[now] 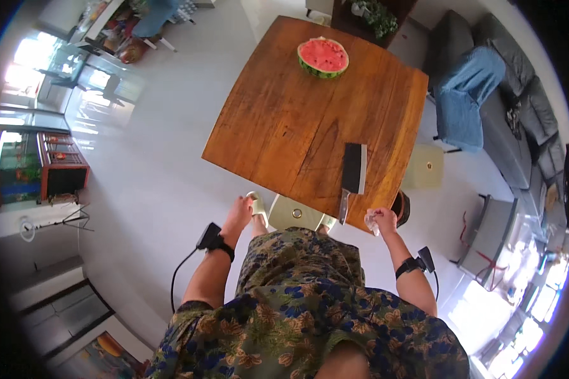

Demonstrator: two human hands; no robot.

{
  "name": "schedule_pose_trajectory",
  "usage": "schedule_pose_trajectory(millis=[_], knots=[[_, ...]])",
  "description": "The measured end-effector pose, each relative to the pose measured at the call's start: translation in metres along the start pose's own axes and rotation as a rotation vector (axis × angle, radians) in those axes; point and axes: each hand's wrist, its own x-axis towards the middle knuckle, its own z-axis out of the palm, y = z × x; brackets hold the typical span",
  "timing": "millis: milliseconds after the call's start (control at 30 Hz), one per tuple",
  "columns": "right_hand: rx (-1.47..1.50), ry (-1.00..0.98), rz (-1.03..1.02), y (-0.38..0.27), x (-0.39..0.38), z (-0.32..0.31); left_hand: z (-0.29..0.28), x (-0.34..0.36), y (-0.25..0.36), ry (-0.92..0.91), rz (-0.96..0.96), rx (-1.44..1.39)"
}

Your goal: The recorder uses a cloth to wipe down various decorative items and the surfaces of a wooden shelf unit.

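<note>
**Hands at the near table edge**

The right hand (384,221) pinches a small crumpled clear wrapper (371,222) beside the steel cleaver (353,175) overhanging the wooden table's (284,120) near edge. The left hand (239,211) hangs loosely curled, empty. A halved watermelon (323,57) sits by the far edge.

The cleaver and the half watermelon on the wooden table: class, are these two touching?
Apart. The head view shows the cleaver near the table's front edge and the half watermelon at the far side, bare wood between them.

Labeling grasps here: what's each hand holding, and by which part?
Right hand is closed on a small crumpled clear piece, maybe plastic wrap, bunched in its fingers. Left hand holds nothing. The cleaver lies untouched on the wooden table.
</note>
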Motion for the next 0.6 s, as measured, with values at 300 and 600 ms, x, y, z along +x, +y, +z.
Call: schedule_pose_trajectory(millis=[300,600], knots=[[-0.017,-0.079,-0.115,-0.093,0.021,0.097,-0.051,0.109,0.007,-0.034,-0.130,0.115],[-0.153,0.071,-0.371,-0.180,0.133,0.139,-0.022,0.133,0.019,-0.082,-0.371,0.201]])
